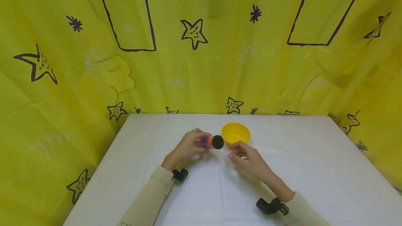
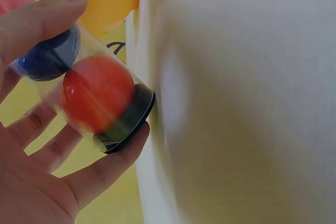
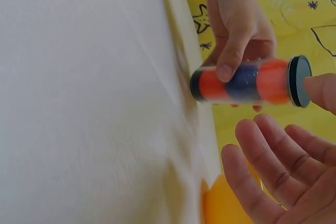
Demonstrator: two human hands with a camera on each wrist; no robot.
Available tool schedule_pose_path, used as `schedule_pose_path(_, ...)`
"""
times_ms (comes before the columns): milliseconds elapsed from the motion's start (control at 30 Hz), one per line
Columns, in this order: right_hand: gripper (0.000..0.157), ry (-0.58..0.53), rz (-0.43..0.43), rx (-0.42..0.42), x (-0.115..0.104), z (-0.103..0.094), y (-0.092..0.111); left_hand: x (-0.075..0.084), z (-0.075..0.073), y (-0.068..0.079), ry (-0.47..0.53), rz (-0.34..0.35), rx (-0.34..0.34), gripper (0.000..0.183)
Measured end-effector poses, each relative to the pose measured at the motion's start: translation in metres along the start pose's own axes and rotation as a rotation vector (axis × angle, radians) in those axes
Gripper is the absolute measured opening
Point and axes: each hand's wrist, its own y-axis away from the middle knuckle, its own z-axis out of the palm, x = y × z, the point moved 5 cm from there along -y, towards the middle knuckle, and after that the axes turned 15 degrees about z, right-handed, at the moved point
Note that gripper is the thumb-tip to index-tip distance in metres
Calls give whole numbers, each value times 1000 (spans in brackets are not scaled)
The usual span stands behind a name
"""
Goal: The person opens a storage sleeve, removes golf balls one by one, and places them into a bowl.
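My left hand [image 1: 190, 145] grips a clear tube of balls [image 3: 242, 83] tilted above the table, its thumb and fingers round the side. Inside sit a blue ball [image 2: 50, 53] between two red-orange balls, one being the red ball [image 2: 98, 93] by the base. Black caps close both ends; the upper black cap [image 1: 218, 142] points toward my right hand [image 1: 248, 159]. That hand holds nothing, its fingers loosely bent and spread beside the tube. In the right wrist view its thumb [image 3: 321, 92] overlaps the cap's edge. A yellow bowl [image 1: 235, 134] stands just beyond the hands.
A white cloth covers the table [image 1: 201, 191]. Yellow curtain [image 1: 201, 72] with drawn stars and frames hangs behind and along both sides. Black wrist cameras, such as the right one [image 1: 269, 206], sit on both forearms near the sleeves.
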Motion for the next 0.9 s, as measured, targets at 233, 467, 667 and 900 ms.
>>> schedule_pose_path(233, 46, -151, 80, -49, 0, 8, 1, 8, 2, 0, -143, 61, -61, 44)
schedule_pose_path(467, 47, -179, 138, -20, -1, 9, 4, 14, 5, 0, -249, 54, -117, 44)
schedule_pose_path(667, 50, -158, 187, 21, 1, 9, 4, 21, 7, -4, -357, 66, -165, 44)
schedule_pose_path(900, 51, -152, 230, 53, 3, 8, 4, 29, 8, -4, -448, 80, -186, 43)
